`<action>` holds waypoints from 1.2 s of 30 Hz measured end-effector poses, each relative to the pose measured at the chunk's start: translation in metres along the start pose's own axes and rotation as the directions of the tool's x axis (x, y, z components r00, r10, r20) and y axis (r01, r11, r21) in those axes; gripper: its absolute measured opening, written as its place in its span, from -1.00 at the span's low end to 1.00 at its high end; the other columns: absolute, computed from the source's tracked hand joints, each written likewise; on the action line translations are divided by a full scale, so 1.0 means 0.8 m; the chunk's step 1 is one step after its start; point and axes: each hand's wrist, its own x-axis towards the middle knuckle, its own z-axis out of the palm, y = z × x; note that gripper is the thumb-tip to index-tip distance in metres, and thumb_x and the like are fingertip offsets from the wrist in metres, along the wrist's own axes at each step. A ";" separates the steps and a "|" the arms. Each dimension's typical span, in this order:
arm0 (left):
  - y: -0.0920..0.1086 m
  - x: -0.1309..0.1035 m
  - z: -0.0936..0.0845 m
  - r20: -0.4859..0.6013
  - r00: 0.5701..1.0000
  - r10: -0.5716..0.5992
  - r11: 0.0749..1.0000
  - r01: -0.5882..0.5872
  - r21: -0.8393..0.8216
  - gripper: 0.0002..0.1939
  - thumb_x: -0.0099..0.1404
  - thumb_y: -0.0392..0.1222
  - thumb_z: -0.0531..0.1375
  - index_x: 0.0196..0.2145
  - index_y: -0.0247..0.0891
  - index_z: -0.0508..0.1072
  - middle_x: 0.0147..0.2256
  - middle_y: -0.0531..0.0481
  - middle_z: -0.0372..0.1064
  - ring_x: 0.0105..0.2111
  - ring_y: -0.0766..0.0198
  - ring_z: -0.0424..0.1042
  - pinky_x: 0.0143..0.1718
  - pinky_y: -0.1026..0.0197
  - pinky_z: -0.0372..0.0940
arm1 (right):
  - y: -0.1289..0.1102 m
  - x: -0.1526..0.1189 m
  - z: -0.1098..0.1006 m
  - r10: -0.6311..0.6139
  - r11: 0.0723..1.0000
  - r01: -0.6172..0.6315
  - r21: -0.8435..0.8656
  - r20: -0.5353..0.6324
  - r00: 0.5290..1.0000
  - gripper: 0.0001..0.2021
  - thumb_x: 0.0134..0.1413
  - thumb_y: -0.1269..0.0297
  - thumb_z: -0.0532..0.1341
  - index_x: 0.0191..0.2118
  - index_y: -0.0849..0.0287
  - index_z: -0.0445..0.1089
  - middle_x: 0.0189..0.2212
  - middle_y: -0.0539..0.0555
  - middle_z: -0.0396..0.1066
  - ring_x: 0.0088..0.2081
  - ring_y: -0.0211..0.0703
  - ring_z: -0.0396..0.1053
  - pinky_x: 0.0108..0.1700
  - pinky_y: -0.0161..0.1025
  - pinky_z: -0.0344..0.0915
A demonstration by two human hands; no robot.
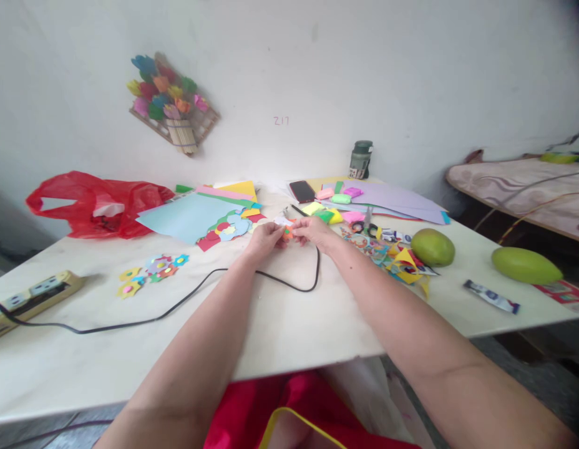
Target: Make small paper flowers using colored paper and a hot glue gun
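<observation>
Over the middle of the table, my left hand (266, 239) and my right hand (312, 231) meet with their fingers pinched on a small orange paper flower (288, 232) that has a green spot at its centre. The fingertips cover part of its edge. Just behind my hands lies a white scrap, too small to make out. A black cord (289, 284) loops below my hands. To the left of them sit larger cut paper flowers (231, 227) in blue, red and green. Finished-looking layered paper flowers (153, 271) lie in a cluster farther left.
A power strip (41, 290) and a red plastic bag (102, 206) occupy the left side. Coloured paper sheets (186, 215), a phone (302, 191) and a bottle (361, 160) stand behind. Scissors (367, 226), paper scraps (404, 257), two green fruits (433, 247) and a tube (491, 297) lie right.
</observation>
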 end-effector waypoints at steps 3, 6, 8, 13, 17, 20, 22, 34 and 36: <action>-0.003 0.003 0.000 -0.025 1.000 0.016 0.998 -0.015 0.058 -0.72 0.10 -0.03 0.21 -0.54 -0.30 0.30 -0.62 0.01 0.35 -0.62 0.33 0.34 -0.51 0.26 0.26 | 0.000 0.000 0.000 -0.003 1.000 0.003 0.003 -0.003 1.000 -0.89 -0.22 0.58 0.17 -0.55 0.25 0.33 -0.70 -0.06 0.32 -0.65 -0.39 0.24 -0.64 -0.44 0.20; -0.006 0.006 0.000 -0.043 0.998 0.037 0.995 -0.032 0.099 -0.71 0.10 -0.01 0.20 -0.55 -0.28 0.29 -0.65 0.02 0.34 -0.64 0.33 0.32 -0.54 0.27 0.23 | -0.001 0.000 0.000 0.000 1.000 0.000 0.013 0.005 1.000 -0.90 -0.21 0.57 0.17 -0.53 0.26 0.35 -0.71 -0.05 0.32 -0.65 -0.38 0.25 -0.64 -0.44 0.21; -0.009 0.008 0.000 -0.048 0.998 0.051 0.992 -0.045 0.117 -0.71 0.11 0.00 0.19 -0.55 -0.26 0.28 -0.65 0.03 0.33 -0.64 0.32 0.32 -0.55 0.27 0.22 | -0.002 -0.001 0.000 0.011 1.000 -0.011 0.028 0.014 1.000 -0.92 -0.19 0.54 0.17 -0.54 0.26 0.35 -0.71 -0.05 0.32 -0.65 -0.37 0.25 -0.64 -0.43 0.21; -0.017 0.013 -0.001 -0.062 0.991 0.117 0.976 -0.104 0.194 -0.74 0.13 -0.03 0.16 -0.55 -0.25 0.27 -0.67 0.05 0.33 -0.65 0.33 0.31 -0.56 0.28 0.19 | -0.001 -0.001 0.001 0.031 0.999 -0.031 0.031 0.013 0.999 -0.94 -0.16 0.50 0.18 -0.55 0.26 0.34 -0.66 -0.02 0.36 -0.66 -0.38 0.24 -0.68 -0.43 0.20; -0.014 0.011 -0.001 -0.047 0.992 0.116 0.972 -0.104 0.209 -0.73 0.14 -0.02 0.16 -0.55 -0.26 0.28 -0.63 0.02 0.34 -0.63 0.33 0.32 -0.55 0.27 0.21 | 0.001 0.000 0.001 0.035 0.999 -0.035 -0.016 -0.014 0.999 -0.91 -0.18 0.51 0.21 -0.58 0.25 0.32 -0.69 -0.03 0.34 -0.68 -0.41 0.21 -0.71 -0.47 0.17; -0.004 0.004 0.001 0.003 0.999 0.035 0.996 -0.035 0.080 -0.69 0.14 0.03 0.15 -0.53 -0.28 0.28 -0.60 0.01 0.35 -0.61 0.32 0.34 -0.51 0.25 0.25 | 0.001 0.000 0.002 0.032 0.999 -0.033 -0.019 -0.034 0.999 -0.91 -0.17 0.51 0.21 -0.58 0.26 0.31 -0.70 -0.03 0.34 -0.69 -0.40 0.21 -0.71 -0.46 0.17; 0.002 0.000 0.002 0.032 0.999 0.004 1.000 -0.004 -0.002 -0.66 0.15 0.06 0.14 -0.51 -0.29 0.29 -0.56 -0.01 0.36 -0.60 0.33 0.34 -0.48 0.23 0.28 | 0.001 0.000 0.002 0.023 0.999 -0.024 -0.021 -0.031 0.999 -0.90 -0.17 0.50 0.22 -0.58 0.26 0.30 -0.70 -0.03 0.33 -0.69 -0.40 0.21 -0.71 -0.44 0.18; 0.001 -0.001 0.000 0.013 1.000 -0.014 1.000 0.014 0.001 -0.71 0.14 -0.07 0.19 -0.53 -0.29 0.21 -0.60 0.07 0.30 -0.61 0.37 0.33 -0.50 0.27 0.27 | 0.007 0.002 0.002 -0.034 0.998 0.036 -0.047 0.039 0.999 -0.92 -0.21 0.43 0.26 -0.58 0.26 0.33 -0.69 -0.04 0.34 -0.68 -0.41 0.22 -0.68 -0.44 0.19; 0.003 -0.002 0.000 0.015 1.000 -0.019 0.999 0.020 -0.026 -0.72 0.14 -0.07 0.19 -0.53 -0.30 0.22 -0.59 0.06 0.31 -0.60 0.37 0.33 -0.49 0.27 0.27 | 0.005 0.001 0.003 -0.038 0.998 0.040 -0.044 0.037 0.999 -0.91 -0.21 0.44 0.26 -0.59 0.26 0.33 -0.69 -0.04 0.33 -0.68 -0.40 0.22 -0.68 -0.43 0.19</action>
